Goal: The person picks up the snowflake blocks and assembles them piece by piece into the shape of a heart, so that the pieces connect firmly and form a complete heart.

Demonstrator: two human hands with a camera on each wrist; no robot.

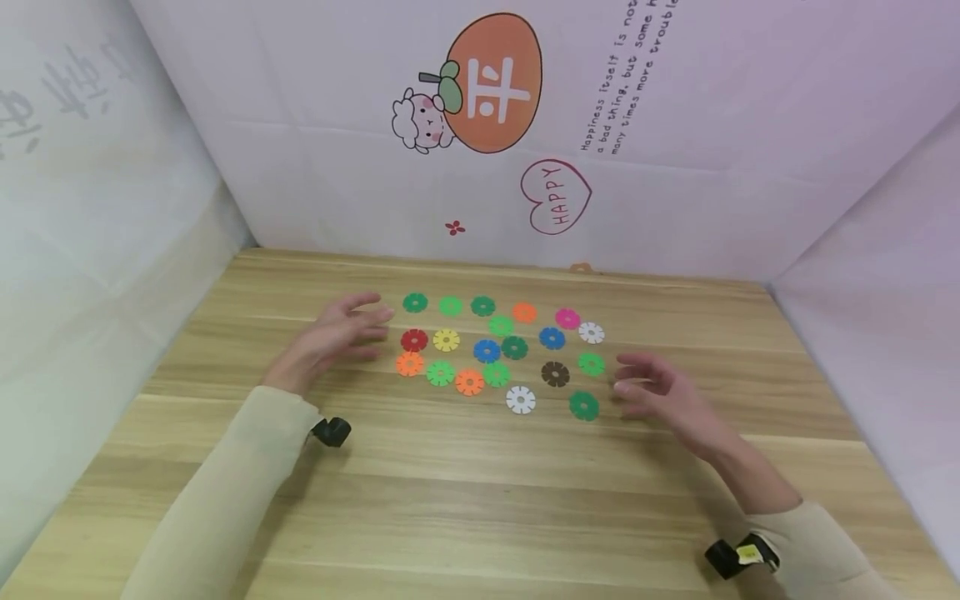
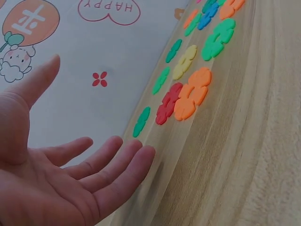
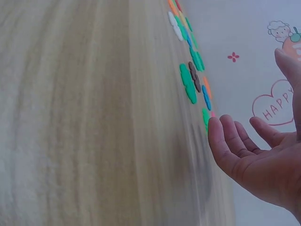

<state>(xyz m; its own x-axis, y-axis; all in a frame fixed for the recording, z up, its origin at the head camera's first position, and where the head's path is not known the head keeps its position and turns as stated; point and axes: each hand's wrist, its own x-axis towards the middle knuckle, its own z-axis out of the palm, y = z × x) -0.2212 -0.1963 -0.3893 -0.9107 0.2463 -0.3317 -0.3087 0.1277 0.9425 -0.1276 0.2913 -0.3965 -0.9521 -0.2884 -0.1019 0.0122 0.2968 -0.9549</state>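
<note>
Several flat, notched plastic discs like flower-shaped snowflake blocks lie spread over the middle of the wooden table. My left hand is at their left side, fingers apart and nothing in it. Nearest to it are a red disc, an orange disc and a dark green disc. On the right side, my right hand holds nothing, its fingers loosely bent toward a light green disc and a larger green disc. A brown disc and a white disc lie farther in.
The wooden table meets a white printed cloth at the back, with more cloth on both sides. Black wrist-camera mounts sit at both cuffs. A yellow disc and a blue disc lie among the others.
</note>
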